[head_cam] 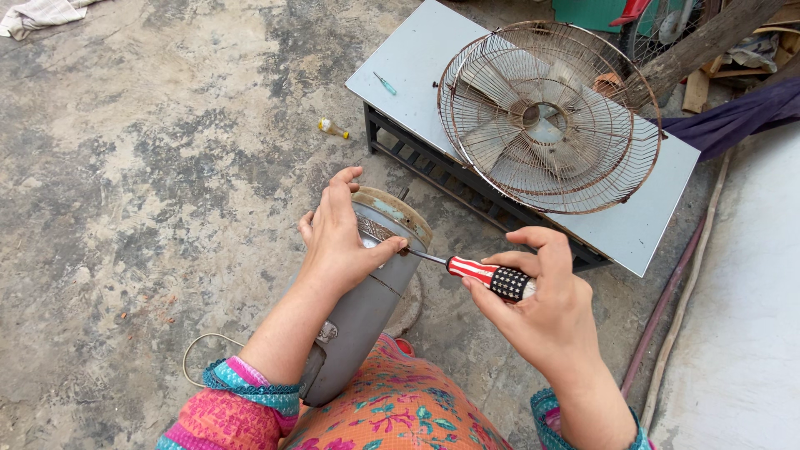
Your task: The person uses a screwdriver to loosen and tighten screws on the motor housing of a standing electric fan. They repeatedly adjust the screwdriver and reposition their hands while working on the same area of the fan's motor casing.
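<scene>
1. The hands are seen at the middle of the view: the left hand (pixel 337 242) is wrapped over the upper end of a grey motor housing (pixel 360 312), fingers closed on it, apparently to steady it; the right hand (pixel 542 304) is closed around the striped handle of a screwdriver (pixel 487 277), whose shaft is pointed at the housing's rim just beside the left thumb.
2. The concrete floor (pixel 150 167) is spread widely to the left, and open room for moving is offered there.
3. A pale bench (pixel 408 58) is set beyond the hands, its near edge close to the housing; little room is left between them.
4. A rusty fan guard (pixel 550 117) with blades inside is laid on the bench, overhanging its edge (probably put aside out of the way).
5. The housing is propped against the person's lap, tilted, its rim turned toward the screwdriver.
6. A small green-handled tool (pixel 384 83) is left on the bench, well apart from the guard.
7. A small yellow bottle (pixel 332 127) is lying on the floor near the bench leg.
</scene>
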